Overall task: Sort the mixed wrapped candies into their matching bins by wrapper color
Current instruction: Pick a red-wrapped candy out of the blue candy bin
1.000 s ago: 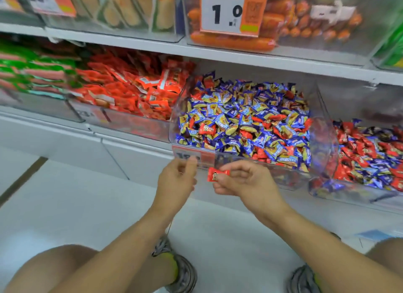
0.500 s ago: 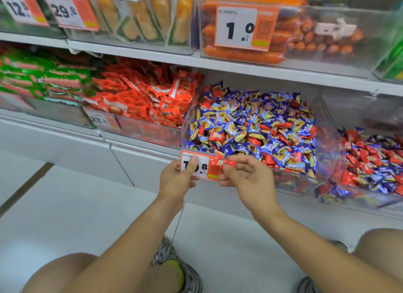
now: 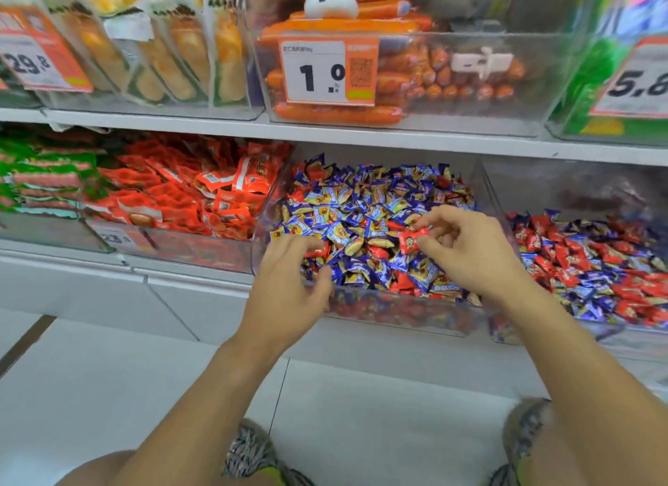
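Red candy (image 3: 410, 240), small, crinkly glossy wrapper with twisted ends, pinched between thumb and fingertips of right hand (image 3: 466, 248), raised just above the heap in the middle bin (image 3: 397, 317). Clear hard plastic, that bin, sloped walls, piled with mostly blue-and-gold foil-wrapped candies and scattered red ones. Left hand (image 3: 289, 286) over the bin's front left corner, fingers curled down onto a red piece in the pile; firm grasp or mere touch, cannot tell. To the right, touching, a second clear bin (image 3: 611, 337) of mixed red and blue sweets. To the left, flat red packets (image 3: 188, 196).
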Demonstrator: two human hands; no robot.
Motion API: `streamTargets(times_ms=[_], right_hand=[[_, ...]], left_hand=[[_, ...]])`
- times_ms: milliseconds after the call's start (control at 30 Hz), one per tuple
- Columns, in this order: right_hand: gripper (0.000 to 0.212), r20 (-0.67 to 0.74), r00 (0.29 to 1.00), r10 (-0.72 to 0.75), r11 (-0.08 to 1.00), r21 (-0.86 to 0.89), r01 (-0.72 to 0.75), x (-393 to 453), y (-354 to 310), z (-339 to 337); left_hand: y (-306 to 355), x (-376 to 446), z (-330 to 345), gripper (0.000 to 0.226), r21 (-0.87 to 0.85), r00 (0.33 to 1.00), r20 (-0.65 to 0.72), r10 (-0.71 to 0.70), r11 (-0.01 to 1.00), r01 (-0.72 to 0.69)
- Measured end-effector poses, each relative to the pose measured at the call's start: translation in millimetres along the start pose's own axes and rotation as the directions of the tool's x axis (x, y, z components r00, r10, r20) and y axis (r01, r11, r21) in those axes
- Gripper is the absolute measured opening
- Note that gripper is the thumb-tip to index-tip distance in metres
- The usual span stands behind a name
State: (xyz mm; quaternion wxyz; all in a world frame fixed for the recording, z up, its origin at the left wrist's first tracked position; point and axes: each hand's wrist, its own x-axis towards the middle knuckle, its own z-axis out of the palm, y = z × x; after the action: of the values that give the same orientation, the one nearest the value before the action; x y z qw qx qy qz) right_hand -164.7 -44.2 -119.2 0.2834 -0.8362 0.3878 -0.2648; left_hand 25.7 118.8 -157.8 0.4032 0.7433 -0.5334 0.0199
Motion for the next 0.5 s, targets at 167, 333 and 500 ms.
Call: streamTargets(times_ms=[167,333,500], right_hand=[[0.021,0.052,0.999,0.014,0.991,-0.130,-0.007,0.1,15.9,-2.6],[0.024,-0.121,0.989,-0.087,0.974,-0.218,0.059,-4.1,14.3,12.4],[0.030,0.184,0.923,-0.338,0.897,-0.236,0.375,-14.4,-5.2,35.8]], left_hand=[[-1.2,28.5,15.0,0.038,0.098,0.980,0.192,-0.046,0.995,0.027],[-3.2,39.0,13.0,0.040,0.173,0.961,0.243,-0.131,0.981,0.090],[-1.8,33.4,17.5,0.029,0.224,0.972,0.218,-0.087,0.974,0.037]])
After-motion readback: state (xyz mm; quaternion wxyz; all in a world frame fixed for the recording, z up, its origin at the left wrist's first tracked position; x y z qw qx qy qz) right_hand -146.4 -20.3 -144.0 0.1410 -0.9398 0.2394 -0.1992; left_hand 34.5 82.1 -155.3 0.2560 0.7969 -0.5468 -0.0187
